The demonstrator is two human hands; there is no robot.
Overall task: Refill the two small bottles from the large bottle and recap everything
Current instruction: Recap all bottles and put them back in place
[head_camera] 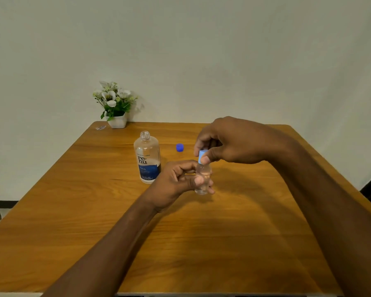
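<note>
A small clear bottle (202,179) stands upright just above the wooden table (94,211), held round its body by my left hand (178,183). My right hand (227,142) pinches the light blue cap (202,156) sitting on the bottle's neck. The large clear bottle (147,157) with a blue and white label stands uncapped to the left, partly filled. Its dark blue cap (179,147) lies on the table behind the small bottle. A second small bottle is not in sight.
A white pot of white flowers (115,106) stands at the table's far left corner against the wall. A small clear wrapper (100,127) lies beside it. The table's far right edge runs behind my right forearm.
</note>
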